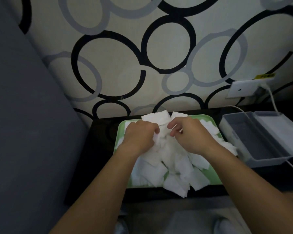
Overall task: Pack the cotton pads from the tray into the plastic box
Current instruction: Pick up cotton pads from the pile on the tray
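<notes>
My dark table (100,152) meets a circle-patterned wall (108,56). My left hand (139,137) and right hand (190,136) pinch pads (155,118) over the tray (202,118).

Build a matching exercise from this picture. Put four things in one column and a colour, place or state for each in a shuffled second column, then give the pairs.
Things:
1. tray
2. box
3. pads
4. socket

Descriptions:
A. on the wall
B. green
C. open, to the right of the tray
D. white, piled up

Pairs: 1-B, 2-C, 3-D, 4-A
</notes>
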A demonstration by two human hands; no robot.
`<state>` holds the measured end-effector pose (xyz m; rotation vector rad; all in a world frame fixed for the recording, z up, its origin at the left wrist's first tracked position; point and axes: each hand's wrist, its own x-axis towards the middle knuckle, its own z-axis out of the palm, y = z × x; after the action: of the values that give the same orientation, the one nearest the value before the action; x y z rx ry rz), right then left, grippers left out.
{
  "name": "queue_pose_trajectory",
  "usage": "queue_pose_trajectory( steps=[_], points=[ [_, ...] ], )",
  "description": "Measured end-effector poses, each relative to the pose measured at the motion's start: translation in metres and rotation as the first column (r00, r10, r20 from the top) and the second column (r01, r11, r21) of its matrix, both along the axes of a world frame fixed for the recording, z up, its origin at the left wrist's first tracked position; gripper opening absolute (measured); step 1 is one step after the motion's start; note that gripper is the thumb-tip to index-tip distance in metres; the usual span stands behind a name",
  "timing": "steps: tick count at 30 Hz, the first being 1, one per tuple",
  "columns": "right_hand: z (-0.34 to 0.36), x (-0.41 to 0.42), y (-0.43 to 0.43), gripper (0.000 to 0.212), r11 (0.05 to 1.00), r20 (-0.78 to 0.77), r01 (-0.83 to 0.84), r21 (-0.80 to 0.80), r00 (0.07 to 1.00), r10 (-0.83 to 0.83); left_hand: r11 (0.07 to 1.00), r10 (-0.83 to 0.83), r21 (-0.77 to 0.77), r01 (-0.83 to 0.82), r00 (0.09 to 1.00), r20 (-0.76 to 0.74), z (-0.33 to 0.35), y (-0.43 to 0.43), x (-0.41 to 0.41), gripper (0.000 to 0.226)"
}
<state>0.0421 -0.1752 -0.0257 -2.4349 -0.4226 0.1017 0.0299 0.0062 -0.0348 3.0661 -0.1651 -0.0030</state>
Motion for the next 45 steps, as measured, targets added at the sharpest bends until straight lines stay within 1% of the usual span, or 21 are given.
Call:
queue_pose_trajectory(
  steps=[3,5,10,13,15,16,17,19,22,25,26,28,30,32,34,35,37,38,40,42,45],
  points=[
    [-0.001,-0.005,-0.001,0.026,1.0,-0.014,-0.005,-0.002,1.0,0.005,0.996,0.036,-0.084,-0.035,0.999,0.017,0.001,0.002,-0.005,0.026],
    [-0.002,-0.006,-0.001,0.023,1.0,-0.019,0.01,0.007,1.0,-0.01,0.978,0.06,-0.2,-0.053,0.998,0.032,0.006,0.002,-0.008,0.021],
    [-0.001,-0.006,-0.001,0.016,0.992,-0.038,0.029,0.121,0.999,-0.024,0.882,0.126,-0.469,-0.047,0.982,0.139,0.015,0.002,-0.016,0.016],
    [0.001,-0.007,0.0,0.031,0.977,-0.046,0.063,0.206,0.997,-0.055,0.737,0.176,-0.675,-0.03,0.973,0.149,0.019,0.005,-0.02,0.019],
    [0.006,-0.009,-0.001,0.051,0.961,-0.056,0.05,0.272,0.998,-0.036,0.58,0.195,-0.814,-0.037,0.976,0.094,0.025,0.005,-0.023,0.023],
    [0.01,-0.011,-0.001,0.054,0.945,-0.094,0.036,0.324,0.996,-0.006,0.51,0.189,-0.859,-0.051,0.98,0.055,0.029,0.004,-0.025,0.025],
    [0.014,-0.012,0.0,0.053,0.923,-0.148,0.029,0.385,0.988,0.031,0.457,0.178,-0.887,-0.063,0.984,0.022,0.032,0.003,-0.027,0.026],
    [0.018,-0.012,0.0,0.037,0.866,-0.255,0.046,0.498,0.962,0.095,0.382,0.158,-0.921,-0.078,0.987,-0.018,0.035,0.001,-0.029,0.026],
    [0.019,-0.011,0.001,0.01,0.808,-0.308,0.087,0.583,0.944,0.12,0.294,0.172,-0.951,-0.099,0.984,-0.05,0.036,-0.002,-0.031,0.025],
    [0.017,-0.007,-0.001,0.009,0.813,-0.292,0.073,0.577,0.949,0.122,0.117,0.133,-0.977,-0.179,0.978,-0.163,0.039,-0.005,-0.033,0.021],
    [0.017,-0.007,-0.002,0.012,0.82,-0.29,0.05,0.569,0.946,0.144,0.089,0.095,-0.976,-0.197,0.977,-0.189,0.039,-0.006,-0.033,0.024],
    [0.017,-0.007,-0.001,0.018,0.827,-0.276,0.015,0.561,0.946,0.17,0.135,0.052,-0.974,-0.184,0.983,-0.179,0.037,-0.007,-0.033,0.034],
    [0.017,-0.006,0.001,0.013,0.808,-0.253,0.047,0.588,0.959,0.128,0.184,0.078,-0.969,-0.162,0.986,-0.15,0.037,-0.006,-0.032,0.031],
    [0.016,-0.002,0.003,0.015,0.796,-0.268,0.118,0.594,0.962,0.058,0.157,0.157,-0.973,-0.168,0.977,-0.143,0.036,-0.002,-0.032,0.024],
    [0.012,0.003,0.008,0.02,0.861,-0.253,0.119,0.494,0.968,0.012,0.094,0.257,-0.977,-0.192,0.953,-0.162,0.034,0.005,-0.031,0.02],
    [0.01,0.007,0.012,0.018,0.91,-0.207,0.07,0.408,0.978,0.017,0.058,0.307,-0.978,-0.198,0.936,-0.172,0.034,0.01,-0.031,0.018],
    [0.005,0.014,0.022,0.015,0.983,-0.103,-0.065,0.171,0.991,0.084,-0.019,0.367,-0.979,-0.205,0.909,-0.198,0.031,0.017,-0.031,0.012],
    [0.004,0.018,0.027,0.018,0.992,-0.068,-0.12,0.047,0.99,0.123,-0.051,0.379,-0.977,-0.206,0.901,-0.21,0.03,0.019,-0.031,0.009],
    [0.003,0.025,0.037,0.027,0.968,-0.078,-0.192,-0.162,0.98,0.181,-0.084,0.392,-0.973,-0.215,0.89,-0.231,0.028,0.022,-0.032,0.006],
    [0.004,0.028,0.046,0.042,0.922,-0.139,-0.231,-0.311,0.971,0.196,-0.075,0.397,-0.972,-0.224,0.887,-0.235,0.026,0.026,-0.033,0.006],
    [0.002,0.029,0.055,0.06,0.878,-0.204,-0.257,-0.404,0.961,0.187,-0.048,0.396,-0.974,-0.223,0.89,-0.223,0.024,0.03,-0.035,0.007]
  ],
)
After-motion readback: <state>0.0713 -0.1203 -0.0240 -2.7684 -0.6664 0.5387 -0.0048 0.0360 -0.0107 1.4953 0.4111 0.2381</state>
